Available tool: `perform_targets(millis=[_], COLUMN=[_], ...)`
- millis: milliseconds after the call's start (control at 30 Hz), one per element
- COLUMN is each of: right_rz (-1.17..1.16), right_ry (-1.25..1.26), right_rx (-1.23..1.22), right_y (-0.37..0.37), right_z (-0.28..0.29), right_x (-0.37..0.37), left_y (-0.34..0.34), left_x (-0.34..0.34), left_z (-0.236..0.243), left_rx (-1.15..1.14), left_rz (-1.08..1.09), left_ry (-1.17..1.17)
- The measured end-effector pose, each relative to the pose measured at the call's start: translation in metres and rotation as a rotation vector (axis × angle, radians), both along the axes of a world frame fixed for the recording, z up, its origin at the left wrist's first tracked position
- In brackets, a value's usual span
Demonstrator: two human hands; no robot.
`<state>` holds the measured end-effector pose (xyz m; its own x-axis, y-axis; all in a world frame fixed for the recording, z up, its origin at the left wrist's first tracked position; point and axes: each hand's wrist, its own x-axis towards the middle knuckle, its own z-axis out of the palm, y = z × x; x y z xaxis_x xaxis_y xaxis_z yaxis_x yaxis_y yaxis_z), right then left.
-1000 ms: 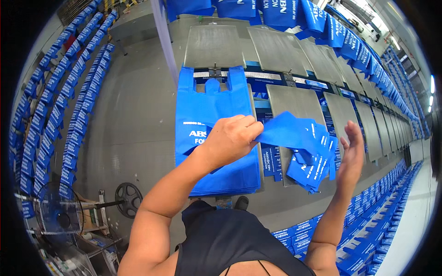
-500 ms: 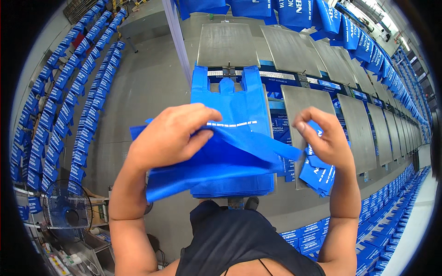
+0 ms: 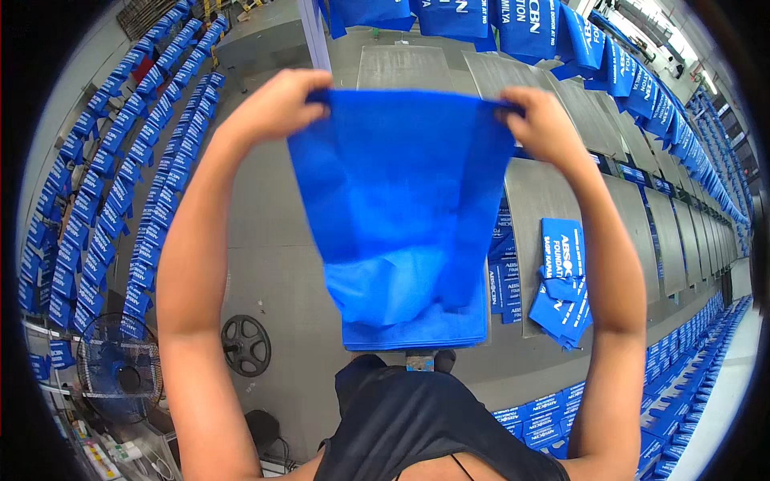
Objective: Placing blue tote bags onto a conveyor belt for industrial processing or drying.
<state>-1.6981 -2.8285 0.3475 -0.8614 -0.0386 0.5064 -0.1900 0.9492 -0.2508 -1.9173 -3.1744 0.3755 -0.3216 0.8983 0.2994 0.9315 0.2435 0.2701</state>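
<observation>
A blue fabric bag (image 3: 401, 168) is stretched between my two hands, its far edge pulled straight. My left hand (image 3: 298, 103) pinches the bag's far left corner. The far right corner is gripped by my right hand (image 3: 531, 120). The lower part of the bag sags and bunches over a stack of blue bags (image 3: 417, 335), of which only the near end shows. The handles of the stacked bags are hidden behind the raised one.
Folded printed bags (image 3: 561, 272) lie on a grey metal plate (image 3: 525, 196) to the right. Rows of similar plates run off to the right. Blue bags (image 3: 525, 32) hang overhead; more hang in rows (image 3: 152, 232) at left. A fan (image 3: 120, 369) stands lower left, near a black wheel (image 3: 245, 345).
Both hands have moved away from me, and my right hand has taken hold of the bag. The loose, crumpled bag is now spread out between them, covering the stack's handles.
</observation>
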Motion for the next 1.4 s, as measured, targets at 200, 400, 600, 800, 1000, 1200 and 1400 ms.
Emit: perform_targets(millis=[200, 400, 600, 800, 1000, 1200, 1400], right_rz=[-0.222, -0.347, -0.042, -0.132, -0.162, -0.151, -0.341], right_ry=[0.381, 0.371, 0.318, -0.07, -0.237, -0.252, -0.148], right_rx=[0.205, 0.017, -0.126, -0.289, -0.222, -0.197, -0.157], right_y=[0.055, 0.016, -0.048, -0.091, -0.113, -0.137, -0.07], right_z=[0.078, 0.1, -0.058, -0.213, -0.287, -0.288, -0.276], right_x=[-0.07, 0.039, 0.147, 0.205, 0.261, 0.282, 0.305], left_y=[0.052, -0.008, -0.083, -0.103, -0.136, -0.147, -0.103], left_x=[-0.082, 0.012, 0.13, 0.214, 0.274, 0.289, 0.258], left_z=[0.048, 0.075, -0.073, -0.238, -0.316, -0.303, -0.267], left_rx=[0.47, 0.842, 0.559, 0.287, 0.132, -0.003, 0.073], left_rz=[0.264, 0.162, 0.081, 0.201, 0.262, 0.253, 0.141], left_ry=[0.307, 0.271, 0.279, -0.019, -0.109, -0.24, -0.283])
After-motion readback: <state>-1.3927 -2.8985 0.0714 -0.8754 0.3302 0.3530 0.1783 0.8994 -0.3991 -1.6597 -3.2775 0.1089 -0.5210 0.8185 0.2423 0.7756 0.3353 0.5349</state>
